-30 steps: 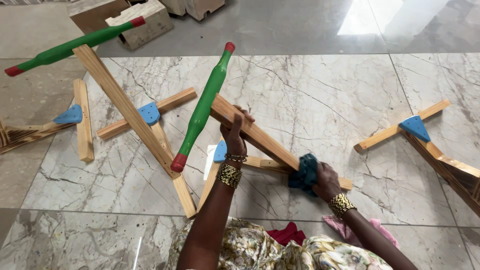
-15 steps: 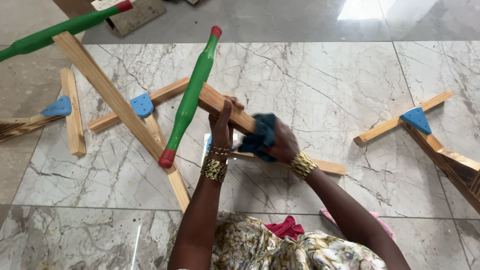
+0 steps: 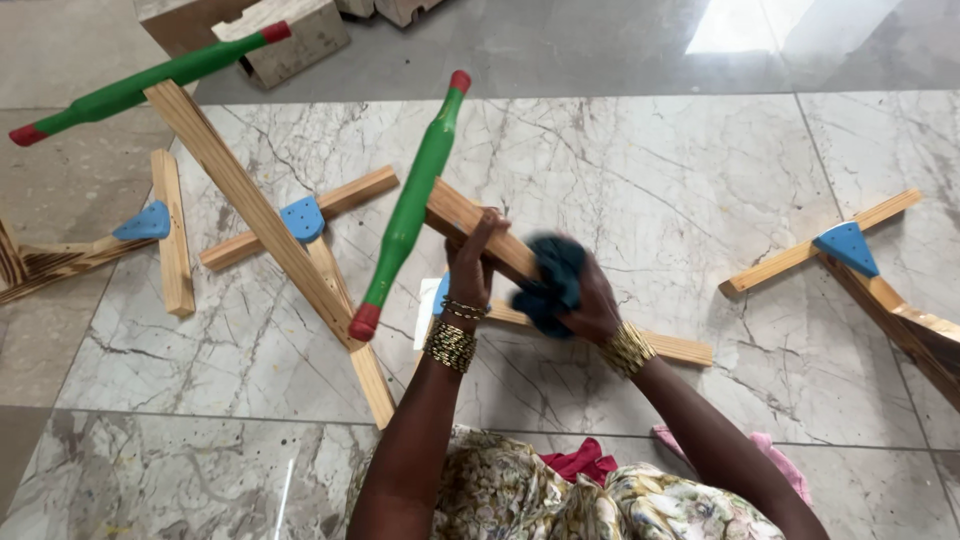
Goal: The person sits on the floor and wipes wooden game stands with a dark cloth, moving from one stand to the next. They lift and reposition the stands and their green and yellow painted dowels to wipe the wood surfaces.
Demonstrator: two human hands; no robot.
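On the marble floor point(image 3: 640, 190), about halfway between its left and right edges and close to your knees, your left hand point(image 3: 472, 262) is wrapped around the slanted wooden bar point(image 3: 462, 215) of the frame, fingers curled tight over its upper edge just below the green roller with red tips point(image 3: 410, 205). Your right hand point(image 3: 590, 300) has the dark teal cloth point(image 3: 552, 280) bunched up in a pinch and pressed against that same bar. Half a second ago the cloth was sitting higher up, nearly touching your left hand, and now it's slid a bit down the bar toward the crosspiece point(image 3: 660, 345), so it looks like a wiping stroke working down the wood. The other frames haven't budged: one with a blue corner block point(image 3: 302, 217) toward the left edge, another point(image 3: 848, 247) out by the right edge.
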